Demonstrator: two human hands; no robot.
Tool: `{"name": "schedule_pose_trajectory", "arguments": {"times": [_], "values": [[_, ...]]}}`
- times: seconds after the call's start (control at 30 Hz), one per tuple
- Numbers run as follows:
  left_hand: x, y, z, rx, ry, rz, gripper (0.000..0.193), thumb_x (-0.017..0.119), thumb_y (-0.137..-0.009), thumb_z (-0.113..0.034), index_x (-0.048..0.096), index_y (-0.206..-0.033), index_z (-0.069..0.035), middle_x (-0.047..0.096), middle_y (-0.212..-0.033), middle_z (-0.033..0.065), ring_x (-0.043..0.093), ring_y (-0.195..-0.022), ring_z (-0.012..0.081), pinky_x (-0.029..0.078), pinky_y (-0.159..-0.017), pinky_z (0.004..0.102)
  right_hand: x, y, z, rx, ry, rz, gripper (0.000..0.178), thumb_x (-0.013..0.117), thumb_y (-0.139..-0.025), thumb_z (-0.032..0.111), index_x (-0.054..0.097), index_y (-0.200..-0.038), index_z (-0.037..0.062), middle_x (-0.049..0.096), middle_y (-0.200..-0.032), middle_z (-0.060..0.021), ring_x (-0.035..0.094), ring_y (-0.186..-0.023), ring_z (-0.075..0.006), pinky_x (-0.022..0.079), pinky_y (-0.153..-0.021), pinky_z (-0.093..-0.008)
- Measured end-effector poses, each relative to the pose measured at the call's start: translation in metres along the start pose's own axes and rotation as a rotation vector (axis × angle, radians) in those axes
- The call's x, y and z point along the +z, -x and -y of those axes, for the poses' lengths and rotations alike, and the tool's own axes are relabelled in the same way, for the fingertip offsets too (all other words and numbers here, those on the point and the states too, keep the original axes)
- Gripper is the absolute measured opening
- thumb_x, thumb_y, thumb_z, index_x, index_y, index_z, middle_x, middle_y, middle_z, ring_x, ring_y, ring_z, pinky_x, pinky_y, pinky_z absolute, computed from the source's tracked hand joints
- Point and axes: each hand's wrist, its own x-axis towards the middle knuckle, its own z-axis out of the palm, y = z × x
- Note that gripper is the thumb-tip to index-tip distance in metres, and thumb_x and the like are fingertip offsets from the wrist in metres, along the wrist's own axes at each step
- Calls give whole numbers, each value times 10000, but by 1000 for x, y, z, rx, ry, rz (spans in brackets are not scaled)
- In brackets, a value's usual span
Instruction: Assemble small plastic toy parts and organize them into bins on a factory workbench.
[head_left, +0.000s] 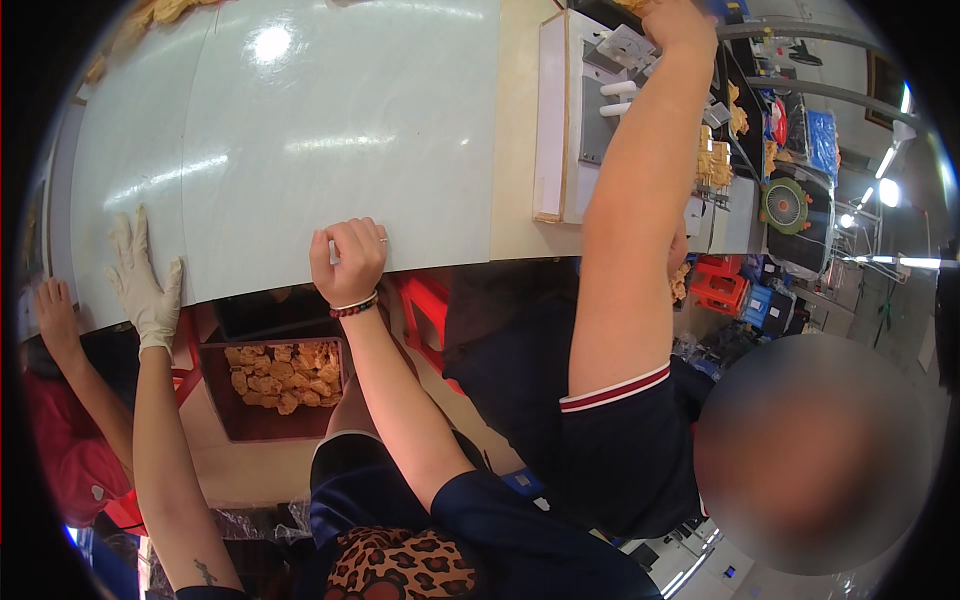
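My left hand, in a pale thin glove, lies flat on the light grey tabletop near its front edge. Its fingers are spread, and it holds nothing. To its right, my right hand is bare and rests at the same edge with the fingers curled in. Nothing shows sticking out of that fist. A ring is on one finger, and beaded bracelets circle the wrist. Below the table edge, between my forearms, a dark red bin holds several tan, irregular flat pieces.
A co-worker's arm reaches across the right side toward a white-sided tray with grey metal fixtures. Another person's hand is at the far left edge. Red stools stand under the table. A green round fan is at right.
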Motion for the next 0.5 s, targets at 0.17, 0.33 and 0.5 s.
{"name": "schedule_pose_trajectory", "arguments": {"times": [0.17,0.33,0.5], "values": [[0,-1,0,16,7,-17,860,517,-785,-627,238,-1526,-292,176,-1597,81,116,-1475,322,33,-1132,629,1,-1,0,-1,7,1,234,608,-805,153,483,-617,95,409,-549,-31,413,-531,-226,297,-554,-364],[2,0,2,-7,-24,-13,877,494,-763,-681,264,-1517,-298,204,-1588,77,137,-1472,309,51,-1143,610,-1,-1,1,-1,-1,-2,230,611,-799,150,482,-617,95,410,-550,-33,414,-533,-229,297,-554,-364],[2,0,1,-7,-21,-18,876,494,-763,-681,263,-1517,-300,201,-1589,75,144,-1469,317,51,-1140,620,-3,0,0,14,30,46,178,617,-769,134,504,-639,89,477,-604,-51,457,-580,-250,324,-579,-366]]}}
